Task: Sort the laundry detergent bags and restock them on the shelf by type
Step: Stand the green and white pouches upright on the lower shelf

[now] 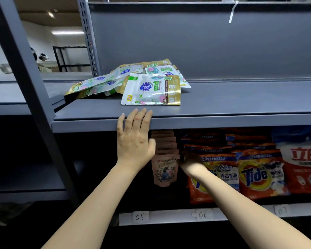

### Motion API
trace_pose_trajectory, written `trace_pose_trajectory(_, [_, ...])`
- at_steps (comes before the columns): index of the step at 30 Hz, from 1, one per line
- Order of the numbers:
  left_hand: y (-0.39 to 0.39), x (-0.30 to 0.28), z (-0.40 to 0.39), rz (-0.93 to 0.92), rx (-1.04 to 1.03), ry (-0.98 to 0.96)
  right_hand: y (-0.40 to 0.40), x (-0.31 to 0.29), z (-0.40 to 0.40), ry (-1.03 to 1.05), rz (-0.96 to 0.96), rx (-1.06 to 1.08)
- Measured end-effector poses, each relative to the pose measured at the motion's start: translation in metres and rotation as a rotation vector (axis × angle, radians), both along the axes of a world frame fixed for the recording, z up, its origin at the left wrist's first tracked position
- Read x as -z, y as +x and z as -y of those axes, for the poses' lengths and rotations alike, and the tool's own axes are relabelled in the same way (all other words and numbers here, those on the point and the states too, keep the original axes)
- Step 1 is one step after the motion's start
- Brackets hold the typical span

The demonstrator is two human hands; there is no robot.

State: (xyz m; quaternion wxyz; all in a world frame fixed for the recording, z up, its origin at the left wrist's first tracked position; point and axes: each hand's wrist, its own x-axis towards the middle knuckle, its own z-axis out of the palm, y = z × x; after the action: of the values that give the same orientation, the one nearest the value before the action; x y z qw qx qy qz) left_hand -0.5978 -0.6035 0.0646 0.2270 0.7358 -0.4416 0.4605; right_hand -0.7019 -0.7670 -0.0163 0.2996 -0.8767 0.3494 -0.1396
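- two grey metal shelves fill the view: the upper shelf (223, 97) runs across the middle, and the lower shelf (169, 215) sits below it with a pale front strip.
- along the lower shelf, right of centre, orange bags (258, 173) of washing powder stand in rows, front faces turned outward.
- at the far right a red and white bag (302, 164) stands just beside the orange ones, cut off by the picture's edge.
- on the upper shelf a loose heap of white and gold pouches (115, 81) lies flat, overlapping one another, toward the left end.
- the front pouch (151, 90) of that heap lies flat by itself, nearest the shelf's front edge, just above the left hand.
- a row of pink pouches (164, 169) stands on the lower shelf, left of the orange bags, one behind another.
- left hand (135, 139): fingers straight and close together, laid up over the front lip of the upper shelf, holding nothing; the thumb reaches toward the pink pouches.
- right hand (190, 162): reaches under the upper shelf, in shadow and blurred, between the pink pouches and the orange bags; i cannot tell whether its fingers grip anything.
- three small paper labels sit on the lower strip: "05" (140, 216), "06" (202, 214), and a third (281, 210) at the right, too blurred to read surely.
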Motion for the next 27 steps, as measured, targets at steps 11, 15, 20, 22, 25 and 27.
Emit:
trace_pose_trajectory(11, [-0.015,-0.04,-0.011,-0.242,0.031,-0.197,-0.071,-0.109,-0.055,-0.297,0.264,-0.196])
trace_pose_trajectory(15, [-0.002,-0.069,-0.01,-0.409,-0.093,-0.147,-0.072,-0.153,-0.063,-0.334,0.436,-0.199])
trace_pose_trajectory(20, [0.027,-0.099,-0.008,-0.65,-0.204,-0.097,-0.039,-0.185,-0.046,-0.367,0.479,-0.152])
trace_pose_trajectory(22, [0.039,-0.104,-0.011,-0.674,-0.246,-0.072,-0.021,-0.19,-0.038,-0.351,0.462,-0.146])
trace_pose_trajectory(25, [0.059,-0.109,-0.016,-0.67,-0.336,-0.022,0.007,-0.195,-0.03,-0.388,0.402,-0.112])
trace_pose_trajectory(27, [0.071,-0.112,-0.016,-0.662,-0.377,0.013,0.025,-0.198,-0.024,-0.45,0.355,-0.108])
